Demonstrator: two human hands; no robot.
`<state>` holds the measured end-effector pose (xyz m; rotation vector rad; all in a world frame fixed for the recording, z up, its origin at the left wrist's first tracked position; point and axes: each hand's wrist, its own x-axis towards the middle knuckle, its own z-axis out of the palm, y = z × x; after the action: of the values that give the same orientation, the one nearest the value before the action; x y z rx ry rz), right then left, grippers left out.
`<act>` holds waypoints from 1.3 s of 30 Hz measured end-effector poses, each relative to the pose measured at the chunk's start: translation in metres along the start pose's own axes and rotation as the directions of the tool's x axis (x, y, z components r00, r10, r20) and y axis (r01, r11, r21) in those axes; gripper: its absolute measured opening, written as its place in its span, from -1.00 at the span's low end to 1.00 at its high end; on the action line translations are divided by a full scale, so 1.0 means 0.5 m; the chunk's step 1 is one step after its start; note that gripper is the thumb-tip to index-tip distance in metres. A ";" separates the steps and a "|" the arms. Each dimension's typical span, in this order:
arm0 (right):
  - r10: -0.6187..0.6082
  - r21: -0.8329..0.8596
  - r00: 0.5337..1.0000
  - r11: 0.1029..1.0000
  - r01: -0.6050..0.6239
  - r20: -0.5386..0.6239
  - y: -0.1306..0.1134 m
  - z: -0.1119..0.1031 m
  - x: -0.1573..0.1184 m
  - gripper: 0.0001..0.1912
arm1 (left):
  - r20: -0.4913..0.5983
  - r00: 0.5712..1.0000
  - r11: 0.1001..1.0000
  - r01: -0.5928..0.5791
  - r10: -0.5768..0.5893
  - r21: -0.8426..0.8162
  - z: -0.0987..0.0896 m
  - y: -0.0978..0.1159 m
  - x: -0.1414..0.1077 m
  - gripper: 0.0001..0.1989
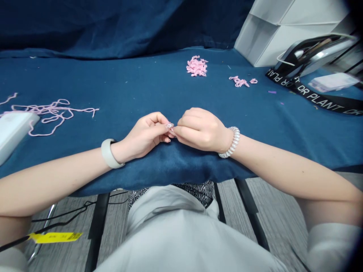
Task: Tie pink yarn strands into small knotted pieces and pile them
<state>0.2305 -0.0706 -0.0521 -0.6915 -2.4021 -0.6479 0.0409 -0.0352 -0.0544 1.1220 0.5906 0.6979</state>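
Observation:
Near the front edge of the blue cloth-covered table, my two hands meet fingertip to fingertip. My left hand, with a pale band at the wrist, pinches a small bit of pink yarn between thumb and finger. My right hand, wearing a coiled hair tie at the wrist, has its fingers closed at the same spot. Most of the yarn is hidden by the fingers. Beyond my hands lies a pile of short pink yarn pieces. A smaller group of pink yarn loops rests to its right.
Loose pink yarn spreads at the left beside a white box-like object. White boxes stand at the back right, near a black lettered strap and a pale flat case. A yellow-tagged cable hangs below the table.

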 end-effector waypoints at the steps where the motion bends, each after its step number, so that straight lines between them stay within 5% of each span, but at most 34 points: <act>1: 0.000 0.017 1.000 1.000 0.000 0.009 0.000 0.000 -0.001 -0.68 | -0.001 1.000 1.000 -0.002 0.002 0.003 0.000 0.000 0.000 -0.73; 6: -0.014 0.069 0.998 0.998 0.010 0.055 -0.001 -0.001 -0.003 -0.70 | -0.030 0.999 1.000 -0.013 0.013 -0.002 -0.001 -0.004 0.002 -0.70; 10: 0.066 0.202 0.997 0.978 -0.058 -0.030 -0.004 -0.013 0.000 -0.73 | -0.031 0.999 1.000 -0.021 0.021 0.004 -0.002 -0.008 0.004 -0.70; 14: 0.328 0.462 0.945 0.838 -0.292 0.001 0.006 -0.026 0.006 -0.77 | -0.033 0.999 0.999 -0.017 0.018 0.036 -0.001 -0.009 0.002 -0.66; 18: 0.382 0.590 0.907 0.696 -0.410 0.179 0.018 -0.027 0.009 -0.77 | -0.021 1.000 0.995 0.004 -0.002 0.098 -0.003 -0.011 0.000 -0.65; 39: 0.375 0.563 0.743 0.489 -0.666 0.554 0.024 -0.037 0.020 -0.79 | 0.053 0.994 0.964 0.081 -0.097 0.253 0.000 0.003 -0.001 -0.74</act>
<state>0.2372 -0.0688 -0.0291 -1.1623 -2.2394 0.7814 0.0404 -0.0354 -0.0530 1.3391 0.6832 0.5159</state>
